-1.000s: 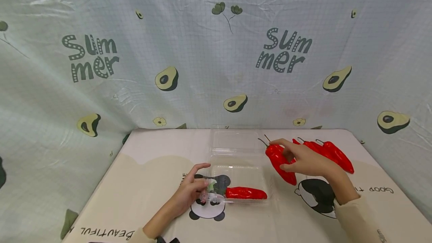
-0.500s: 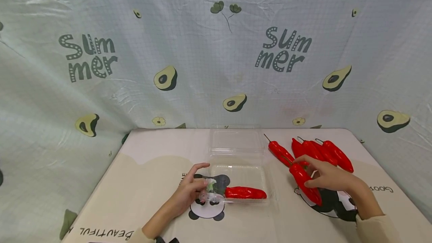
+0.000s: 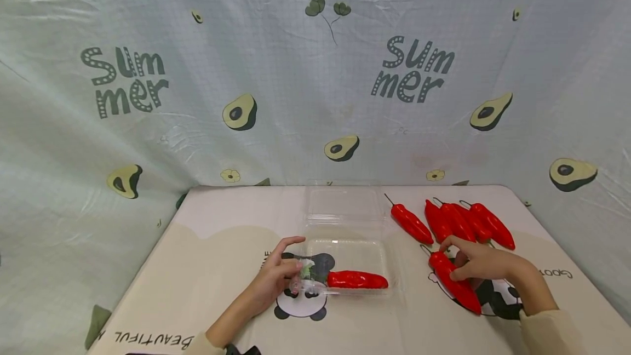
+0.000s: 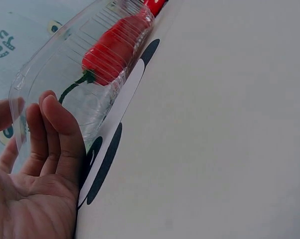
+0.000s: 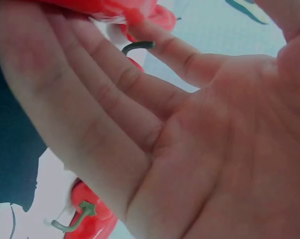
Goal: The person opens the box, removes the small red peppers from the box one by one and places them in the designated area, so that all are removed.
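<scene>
At the left side of a clear plastic clamshell box [image 3: 355, 256], my left hand [image 3: 268, 284] holds the wall, with fingers on both sides of it in the left wrist view. Inside the box, along its near side, lies one red chili pepper [image 3: 357, 280], its green stem toward that hand. Right of the box, my right hand [image 3: 488, 262] grips another long red chili pepper [image 3: 458, 286] between thumb and fingers, close over the printed panda. Its stem points away from me. In the right wrist view only part of this pepper shows at the top, past the fingers.
The box's lid [image 3: 343, 201] is folded back, flat behind it. A single red pepper [image 3: 411, 223] lies right of the box. Several more peppers [image 3: 455, 221] lie side by side at the back right. A patterned curtain [image 3: 296, 97] hangs behind the table.
My right hand has carried its pepper right and toward me, away from the single pepper that it overlapped, and lowered it close to the table. The left hand has stayed at the box.
</scene>
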The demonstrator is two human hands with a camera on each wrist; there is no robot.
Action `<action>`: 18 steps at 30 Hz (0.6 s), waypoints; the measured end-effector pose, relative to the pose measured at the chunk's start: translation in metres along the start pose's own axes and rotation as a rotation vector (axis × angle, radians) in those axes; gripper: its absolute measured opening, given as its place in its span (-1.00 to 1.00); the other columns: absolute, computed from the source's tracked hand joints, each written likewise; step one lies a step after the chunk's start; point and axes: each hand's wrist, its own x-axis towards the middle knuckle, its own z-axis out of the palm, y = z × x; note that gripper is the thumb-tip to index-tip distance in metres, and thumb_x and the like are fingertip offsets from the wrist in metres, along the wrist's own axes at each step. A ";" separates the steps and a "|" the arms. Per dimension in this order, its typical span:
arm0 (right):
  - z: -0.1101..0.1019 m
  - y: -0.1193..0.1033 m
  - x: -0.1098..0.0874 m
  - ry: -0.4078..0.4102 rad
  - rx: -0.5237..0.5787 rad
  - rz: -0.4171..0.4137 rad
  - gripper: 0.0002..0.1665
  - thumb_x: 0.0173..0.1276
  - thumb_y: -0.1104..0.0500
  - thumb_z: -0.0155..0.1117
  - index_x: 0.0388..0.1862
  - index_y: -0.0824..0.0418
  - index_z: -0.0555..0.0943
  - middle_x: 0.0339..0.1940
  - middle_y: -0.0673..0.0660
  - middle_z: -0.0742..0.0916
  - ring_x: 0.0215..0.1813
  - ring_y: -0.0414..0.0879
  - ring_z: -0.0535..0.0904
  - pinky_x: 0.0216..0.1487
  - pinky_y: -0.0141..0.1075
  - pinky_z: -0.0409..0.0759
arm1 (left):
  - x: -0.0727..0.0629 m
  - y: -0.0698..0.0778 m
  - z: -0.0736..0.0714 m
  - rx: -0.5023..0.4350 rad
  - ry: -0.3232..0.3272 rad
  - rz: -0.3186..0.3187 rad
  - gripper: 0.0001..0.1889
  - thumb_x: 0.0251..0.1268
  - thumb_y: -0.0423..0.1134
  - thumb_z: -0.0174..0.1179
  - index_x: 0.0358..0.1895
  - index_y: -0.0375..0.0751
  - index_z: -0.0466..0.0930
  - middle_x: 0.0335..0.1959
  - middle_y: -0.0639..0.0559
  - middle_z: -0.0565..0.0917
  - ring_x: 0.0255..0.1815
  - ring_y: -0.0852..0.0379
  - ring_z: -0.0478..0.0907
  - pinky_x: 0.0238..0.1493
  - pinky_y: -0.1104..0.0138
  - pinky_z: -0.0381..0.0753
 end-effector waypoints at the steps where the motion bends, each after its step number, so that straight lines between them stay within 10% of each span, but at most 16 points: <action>1: 0.000 0.000 0.000 0.002 -0.004 -0.002 -0.26 0.18 0.22 0.52 0.27 0.21 0.35 -0.24 0.18 0.65 -0.21 0.03 0.62 -0.22 -0.07 0.77 | 0.000 0.000 0.000 0.000 0.000 -0.001 -0.35 0.51 -0.33 0.06 0.58 -0.10 0.05 -0.54 0.27 0.54 -0.48 0.31 0.46 -0.36 0.39 0.52; 18: -0.005 0.001 0.000 0.074 -0.084 -0.069 -0.26 0.21 0.15 0.54 0.29 0.28 0.41 -0.16 0.15 0.69 -0.16 -0.01 0.61 -0.17 -0.09 0.77 | -0.001 0.000 0.001 -0.007 -0.003 0.009 -0.35 0.51 -0.34 0.06 0.57 -0.10 0.06 -0.56 0.27 0.52 -0.48 0.31 0.45 -0.35 0.38 0.51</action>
